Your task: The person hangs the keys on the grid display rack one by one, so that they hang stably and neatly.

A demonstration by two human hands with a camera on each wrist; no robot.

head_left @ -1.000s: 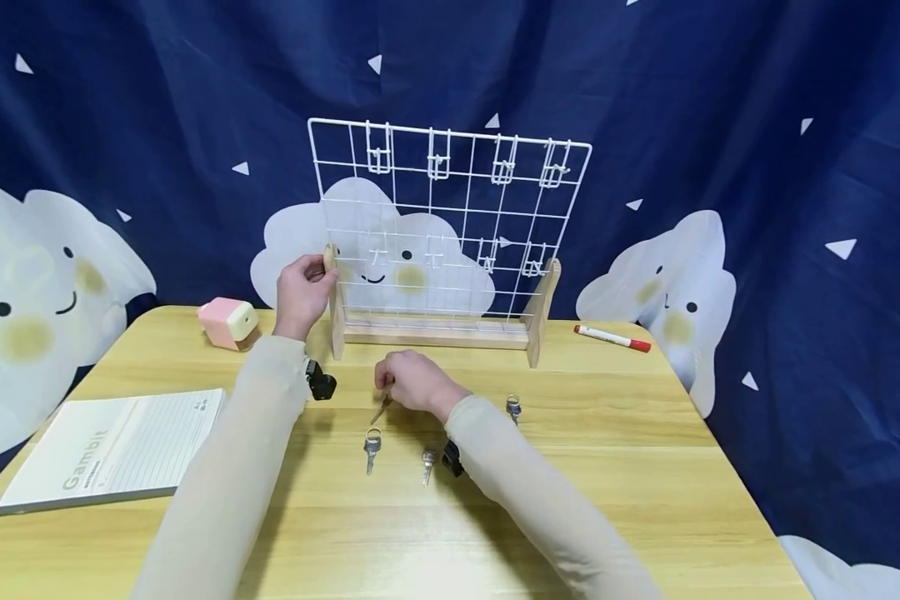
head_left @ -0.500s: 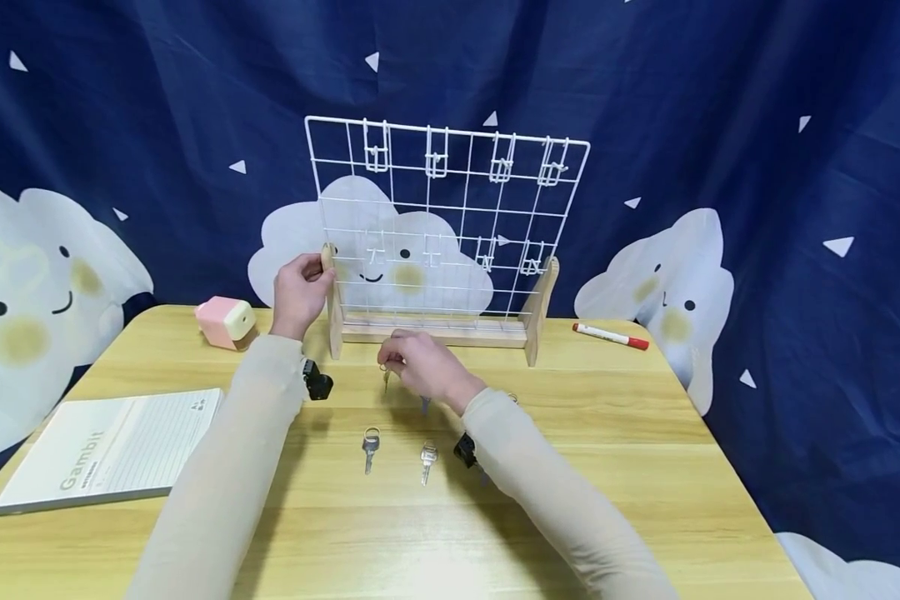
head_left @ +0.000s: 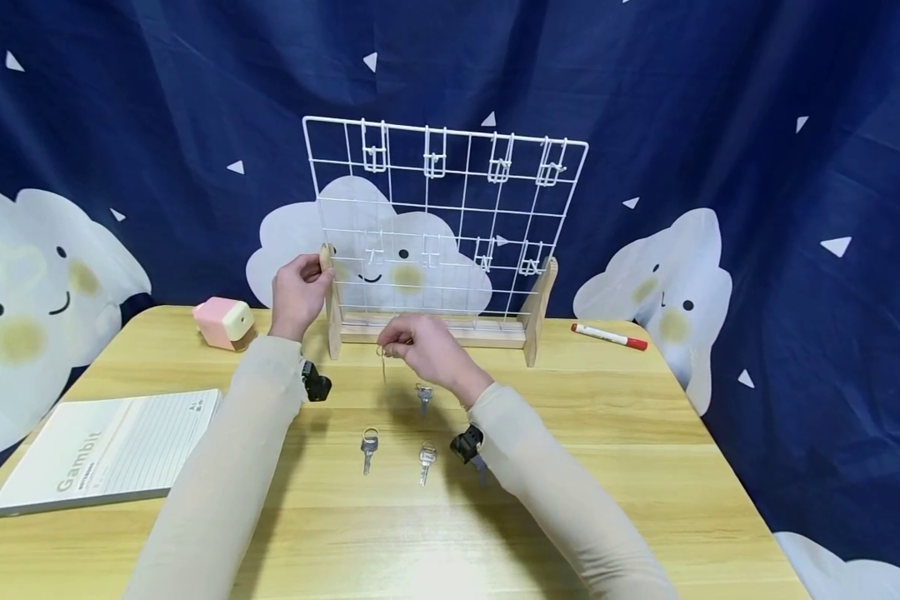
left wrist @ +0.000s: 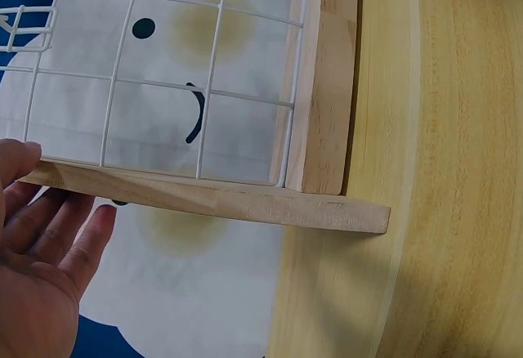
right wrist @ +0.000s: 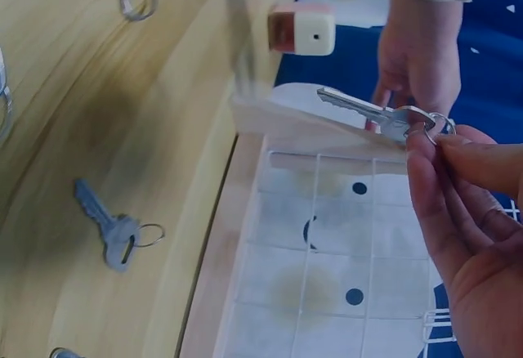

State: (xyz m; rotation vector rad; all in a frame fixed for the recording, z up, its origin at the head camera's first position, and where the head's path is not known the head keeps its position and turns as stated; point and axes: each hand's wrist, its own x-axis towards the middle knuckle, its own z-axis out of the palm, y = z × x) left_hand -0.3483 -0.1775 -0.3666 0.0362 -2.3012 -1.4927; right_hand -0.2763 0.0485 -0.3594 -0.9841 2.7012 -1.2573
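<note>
Right hand [head_left: 427, 346] held a key [right wrist: 376, 115] up by its ring [right wrist: 447, 117]; left hand [head_left: 297, 298] gripped the wooden upright [left wrist: 221, 203]

Far left: lined notebook [head_left: 112, 450] flat on the table [head_left: 622, 500], "Gambit" lettered on it. Behind it, a pink-and-cream box [head_left: 225, 322] stood with a small hole in its pale face.

Next along, the left hand was at the left side of the rack. Thumb lay on one face of the upright, fingers behind, closed about the wood close to its top; the little finger stood out a little, away from the wood.

Toward the front, a leftmost key [head_left: 369, 450] lay on the table, ring pointing to the rack. Slightly right and farther back, the right hand's thumb and forefinger were pinched together on the ring. Its key hung blade down, off the table, in front of the rack's wooden base [head_left: 465, 335].

Under that hand, a second key [head_left: 424, 397] lay flat; a third key [head_left: 427, 461] lay nearer the front. Farther right, another key showed only partly, behind the black wrist camera [head_left: 465, 444].

The white wire grid [head_left: 461, 207] rose above, with two rows of four hooks.

Far right, rear: a marker [head_left: 610, 337] lay on its side, white barrel, red cap. Navy cloth [head_left: 817, 192] with clouds hung behind.
</note>
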